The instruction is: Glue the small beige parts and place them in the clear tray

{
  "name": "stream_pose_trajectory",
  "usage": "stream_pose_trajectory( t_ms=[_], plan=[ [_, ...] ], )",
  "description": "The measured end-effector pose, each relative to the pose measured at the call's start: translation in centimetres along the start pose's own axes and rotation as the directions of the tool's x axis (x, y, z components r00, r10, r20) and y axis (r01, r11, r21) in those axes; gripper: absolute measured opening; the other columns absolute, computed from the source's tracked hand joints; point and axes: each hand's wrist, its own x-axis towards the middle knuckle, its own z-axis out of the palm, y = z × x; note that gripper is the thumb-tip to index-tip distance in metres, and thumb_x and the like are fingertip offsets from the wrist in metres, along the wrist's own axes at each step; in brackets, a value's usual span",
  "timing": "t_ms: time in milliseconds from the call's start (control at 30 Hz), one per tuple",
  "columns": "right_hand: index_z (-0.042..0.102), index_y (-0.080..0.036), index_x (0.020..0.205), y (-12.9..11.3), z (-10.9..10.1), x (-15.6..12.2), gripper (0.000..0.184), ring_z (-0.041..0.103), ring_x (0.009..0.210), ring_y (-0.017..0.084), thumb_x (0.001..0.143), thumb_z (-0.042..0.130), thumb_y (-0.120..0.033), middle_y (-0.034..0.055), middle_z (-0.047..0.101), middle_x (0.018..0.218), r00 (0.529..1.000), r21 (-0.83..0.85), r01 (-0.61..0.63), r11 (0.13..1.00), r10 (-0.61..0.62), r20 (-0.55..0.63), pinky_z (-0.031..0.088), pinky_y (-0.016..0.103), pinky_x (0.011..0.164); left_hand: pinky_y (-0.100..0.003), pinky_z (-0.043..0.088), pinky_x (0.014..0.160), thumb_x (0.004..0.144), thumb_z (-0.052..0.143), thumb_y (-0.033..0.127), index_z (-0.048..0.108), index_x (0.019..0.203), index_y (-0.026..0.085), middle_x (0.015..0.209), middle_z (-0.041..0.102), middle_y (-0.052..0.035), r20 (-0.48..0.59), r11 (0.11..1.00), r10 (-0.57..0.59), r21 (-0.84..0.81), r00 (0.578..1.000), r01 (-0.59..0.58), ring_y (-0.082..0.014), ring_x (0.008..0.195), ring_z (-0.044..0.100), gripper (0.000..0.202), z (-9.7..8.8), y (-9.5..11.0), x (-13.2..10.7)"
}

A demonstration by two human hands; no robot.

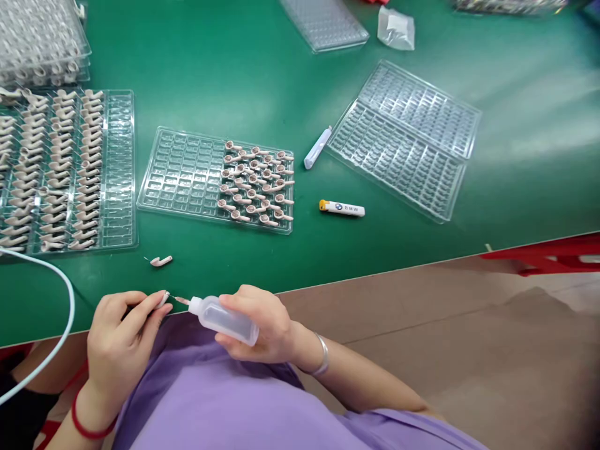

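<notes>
Between its fingertips, my left hand (119, 337) pinches a small beige earbud shell (164, 300) at the table's front edge. My right hand (262, 325) is wrapped round a translucent squeeze bottle (227, 320), tilted with its thin needle tip (182, 300) pointing left at the shell. Whether the needle touches the shell I cannot tell. A single loose earbud shell (162, 261) with a fine wire lies on the table just beyond my left hand. Farther off, a clear plastic tray (182, 172) carries several similar shells in its right half.
A larger tray (119, 187) with rows of shells lies left, below stacked trays (42, 44). On the right are a clear tray (403, 137), a white lighter (344, 208), a pale tube (317, 149) and a small bag (396, 29). A white cable (70, 300) curves at left.
</notes>
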Motion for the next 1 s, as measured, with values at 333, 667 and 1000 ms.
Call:
stream_pose_trajectory(
  t_ms=[333, 667, 1000],
  plan=[
    [0.046, -0.017, 0.131, -0.08, -0.04, 0.24, 0.043, 0.056, 0.057, 0.015, 0.091, 0.058, -0.031, 0.0003, 0.065, 0.071, 0.999, -0.022, -0.004, 1.0, 0.004, 0.038, 0.049, 0.027, 0.054, -0.033, 0.047, 0.073, 0.082, 0.073, 0.014, 0.071, 0.106, 0.02, 0.085, 0.063, -0.0041, 0.002, 1.0, -0.022, -0.001, 1.0, 0.022, -0.0179, 0.076, 0.058, 0.025, 0.09, 0.12, 0.1],
    [0.044, -0.018, 0.135, 0.1, -0.06, 0.0, 0.051, 0.054, 0.057, 0.016, 0.088, 0.061, -0.03, 0.0003, 0.063, 0.07, 0.998, 0.007, -0.017, 1.0, 0.016, 0.06, 0.047, 0.028, 0.054, -0.035, 0.048, 0.074, 0.083, 0.072, 0.014, 0.071, 0.108, 0.022, 0.086, 0.063, -0.0046, 0.011, 0.999, -0.039, -0.008, 0.999, 0.039, -0.0186, 0.077, 0.059, 0.026, 0.06, 0.17, 0.06],
    [0.044, -0.02, 0.135, 0.09, -0.03, 0.13, 0.049, 0.053, 0.054, 0.015, 0.09, 0.058, -0.031, -0.001, 0.061, 0.068, 0.999, -0.015, -0.006, 1.0, 0.007, 0.046, 0.047, 0.028, 0.051, -0.035, 0.048, 0.074, 0.081, 0.073, 0.013, 0.072, 0.107, 0.02, 0.086, 0.063, -0.0051, 0.018, 0.999, -0.041, 0.001, 0.999, 0.041, -0.0191, 0.078, 0.059, 0.027, 0.25, 0.04, -0.06]
  ],
)
